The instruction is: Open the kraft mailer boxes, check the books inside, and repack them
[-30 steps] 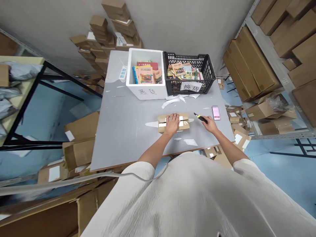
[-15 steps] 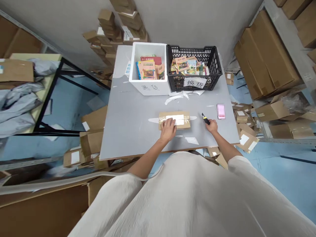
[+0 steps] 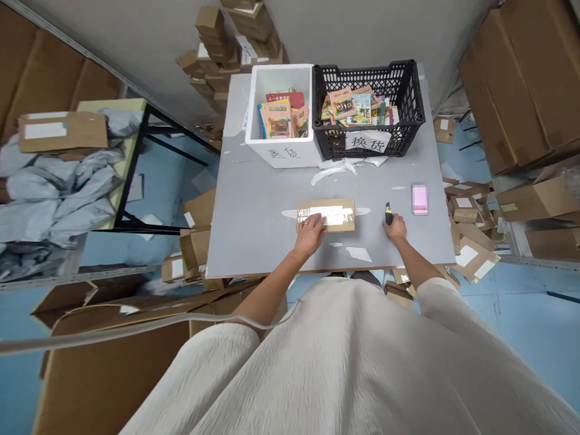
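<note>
A flat taped cardboard parcel (image 3: 333,212) with a white label lies in the middle of the grey table (image 3: 254,205). My left hand (image 3: 310,232) rests on its near left corner, fingers spread flat. My right hand (image 3: 397,228) is closed round a black and yellow box cutter (image 3: 388,214), whose tip points away from me just right of the parcel. A pink phone (image 3: 419,199) lies on the table a little farther right.
At the table's far side stand a white foam box (image 3: 281,154) and a black plastic crate (image 3: 412,115), both holding books. Torn paper scraps lie in front of them. Cardboard boxes crowd the floor on both sides, with shelving of cartons at right.
My left hand slid from the parcel's top middle to its near left corner. My right hand with the cutter drew back toward me. The view shifted left.
</note>
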A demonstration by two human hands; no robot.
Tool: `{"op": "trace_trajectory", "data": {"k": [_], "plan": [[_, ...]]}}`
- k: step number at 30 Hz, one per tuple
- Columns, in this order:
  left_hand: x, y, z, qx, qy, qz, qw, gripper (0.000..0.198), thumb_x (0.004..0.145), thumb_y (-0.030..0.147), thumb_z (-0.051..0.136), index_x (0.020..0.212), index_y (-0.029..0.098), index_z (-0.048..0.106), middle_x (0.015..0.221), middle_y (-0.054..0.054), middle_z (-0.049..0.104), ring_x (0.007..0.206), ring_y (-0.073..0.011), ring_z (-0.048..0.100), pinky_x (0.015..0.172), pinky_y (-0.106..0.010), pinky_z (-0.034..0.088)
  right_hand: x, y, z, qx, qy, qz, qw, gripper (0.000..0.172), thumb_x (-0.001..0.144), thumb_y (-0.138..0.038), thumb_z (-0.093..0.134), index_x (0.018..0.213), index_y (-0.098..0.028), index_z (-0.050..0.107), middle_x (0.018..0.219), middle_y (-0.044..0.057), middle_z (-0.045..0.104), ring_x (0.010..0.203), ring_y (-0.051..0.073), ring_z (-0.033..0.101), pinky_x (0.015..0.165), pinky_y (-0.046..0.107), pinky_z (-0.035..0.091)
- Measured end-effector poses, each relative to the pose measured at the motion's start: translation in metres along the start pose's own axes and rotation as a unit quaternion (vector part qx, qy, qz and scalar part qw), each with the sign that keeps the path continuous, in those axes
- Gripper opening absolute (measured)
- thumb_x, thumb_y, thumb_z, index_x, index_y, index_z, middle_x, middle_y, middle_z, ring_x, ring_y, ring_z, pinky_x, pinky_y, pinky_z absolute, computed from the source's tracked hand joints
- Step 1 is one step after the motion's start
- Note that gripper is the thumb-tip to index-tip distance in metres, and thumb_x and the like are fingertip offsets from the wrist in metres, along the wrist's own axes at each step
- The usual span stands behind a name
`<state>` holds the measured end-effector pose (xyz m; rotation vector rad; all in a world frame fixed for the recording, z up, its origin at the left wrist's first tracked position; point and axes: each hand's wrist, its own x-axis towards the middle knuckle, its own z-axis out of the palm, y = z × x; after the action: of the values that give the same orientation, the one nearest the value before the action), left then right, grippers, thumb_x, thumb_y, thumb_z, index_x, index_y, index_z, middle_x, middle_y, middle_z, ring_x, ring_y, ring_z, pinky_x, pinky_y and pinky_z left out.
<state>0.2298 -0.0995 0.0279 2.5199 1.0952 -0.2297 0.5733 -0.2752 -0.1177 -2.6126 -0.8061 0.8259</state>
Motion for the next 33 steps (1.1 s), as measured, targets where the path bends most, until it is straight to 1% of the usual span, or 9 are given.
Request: {"op": "trace_trajectory", "data": {"k": [6, 10, 14, 17, 20, 23, 28, 30, 33], "plan": [[0.001, 0.002, 0.0, -0.007, 0.015, -0.02, 1.0, 0.048, 0.111, 0.036, 0.054, 0.158, 0.028, 0.062, 0.159, -0.018, 0.063, 0.152, -0.0381, 0.054, 0.127, -0.058, 0.042, -0.015, -0.013, -0.005, 0.006, 0.032, -0.059, 0.998, 0.052, 0.104, -0.043, 0.06, 0.148, -0.017, 0.059, 0.143, 0.025, 0.064, 0.137, 0.041, 0.057, 0.117, 0.055, 0.048], [0.001, 0.001, -0.002, -0.012, 0.04, -0.045, 0.998, 0.05, 0.107, 0.041, 0.063, 0.156, 0.028, 0.063, 0.158, -0.018, 0.064, 0.153, -0.0409, 0.053, 0.128, -0.059, 0.04, -0.028, -0.05, -0.014, 0.087, 0.017, -0.173, 0.981, 0.048, 0.107, -0.044, 0.052, 0.149, -0.022, 0.063, 0.145, 0.021, 0.065, 0.127, 0.037, 0.063, 0.116, 0.054, 0.053], [-0.003, -0.001, -0.002, -0.032, 0.064, -0.056, 0.996, 0.055, 0.105, 0.044, 0.067, 0.157, 0.027, 0.06, 0.167, -0.019, 0.058, 0.158, -0.0417, 0.05, 0.131, -0.06, 0.037, -0.043, -0.096, -0.024, 0.138, 0.004, -0.233, 0.963, 0.044, 0.107, -0.044, 0.052, 0.142, -0.022, 0.067, 0.142, 0.018, 0.069, 0.114, 0.031, 0.07, 0.115, 0.05, 0.055], [-0.002, 0.0, -0.001, -0.05, 0.078, -0.049, 0.995, 0.06, 0.103, 0.045, 0.069, 0.16, 0.027, 0.058, 0.177, -0.02, 0.049, 0.165, -0.0418, 0.043, 0.132, -0.061, 0.035, -0.054, -0.125, -0.032, 0.157, -0.009, -0.241, 0.958, 0.042, 0.105, -0.044, 0.055, 0.138, -0.023, 0.068, 0.136, 0.015, 0.073, 0.111, 0.029, 0.071, 0.111, 0.048, 0.058], [0.0, 0.002, 0.002, -0.066, 0.11, -0.079, 0.989, 0.074, 0.098, 0.048, 0.076, 0.164, 0.025, 0.053, 0.181, -0.023, 0.043, 0.169, -0.0446, 0.036, 0.133, -0.063, 0.033, -0.064, -0.143, -0.04, 0.163, -0.04, -0.231, 0.958, 0.044, 0.101, -0.04, 0.058, 0.141, -0.024, 0.066, 0.132, 0.013, 0.077, 0.108, 0.027, 0.073, 0.106, 0.046, 0.06], [0.002, -0.001, 0.005, -0.103, 0.14, -0.128, 0.976, 0.081, 0.1, 0.049, 0.073, 0.171, 0.025, 0.045, 0.181, -0.025, 0.041, 0.17, -0.0448, 0.034, 0.132, -0.065, 0.034, -0.07, -0.152, -0.047, 0.148, -0.046, -0.226, 0.962, 0.047, 0.099, -0.038, 0.059, 0.143, -0.022, 0.065, 0.137, 0.015, 0.076, 0.11, 0.026, 0.074, 0.106, 0.045, 0.06], [0.003, -0.012, 0.013, -0.148, 0.175, -0.098, 0.969, 0.079, 0.105, 0.037, 0.061, 0.177, 0.02, 0.033, 0.182, -0.027, 0.037, 0.169, -0.0426, 0.038, 0.132, -0.064, 0.035, -0.073, -0.158, -0.055, 0.137, -0.029, -0.226, 0.964, 0.053, 0.1, -0.043, 0.058, 0.149, -0.024, 0.059, 0.146, 0.017, 0.072, 0.114, 0.029, 0.073, 0.105, 0.049, 0.06], [0.002, -0.014, 0.015, -0.144, 0.189, -0.104, 0.966, 0.082, 0.103, 0.039, 0.064, 0.176, 0.016, 0.034, 0.181, -0.029, 0.036, 0.168, -0.0452, 0.037, 0.132, -0.064, 0.033, -0.069, -0.161, -0.056, 0.163, -0.007, -0.228, 0.96, 0.056, 0.101, -0.047, 0.058, 0.153, -0.025, 0.055, 0.146, 0.017, 0.071, 0.116, 0.03, 0.073, 0.105, 0.05, 0.061], [0.002, -0.015, 0.016, -0.14, 0.171, -0.105, 0.97, 0.074, 0.104, 0.04, 0.064, 0.17, 0.015, 0.044, 0.174, -0.028, 0.047, 0.164, -0.045, 0.041, 0.132, -0.063, 0.033, -0.059, -0.168, -0.057, 0.176, 0.021, -0.258, 0.95, 0.055, 0.103, -0.052, 0.056, 0.152, -0.027, 0.057, 0.154, 0.016, 0.067, 0.13, 0.032, 0.069, 0.112, 0.054, 0.059]]}}
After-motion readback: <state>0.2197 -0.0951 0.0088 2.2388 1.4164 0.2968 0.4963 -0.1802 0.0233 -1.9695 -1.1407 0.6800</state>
